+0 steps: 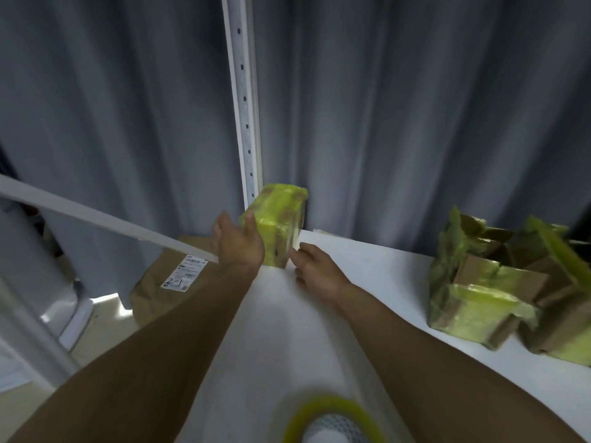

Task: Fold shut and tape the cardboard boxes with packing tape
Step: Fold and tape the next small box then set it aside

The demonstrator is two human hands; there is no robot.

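Packing tape roll, yellow-tinted and blurred, lies at the white table's near edge. Beyond it we stretch out both arms. Our left hand is spread, thumb against a taped-up cardboard box at the table's far left corner. Our right hand, fingers loose and holding nothing, is just beside the box's base. Open-flapped boxes sit on the table's right side.

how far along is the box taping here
Done: the small box at the far corner of the table looks closed and wrapped in yellow tape. In hand: the left hand rests against its side, the right hand sits open by its base. Left: the boxes on the right have flaps standing open; the tape roll lies unused.
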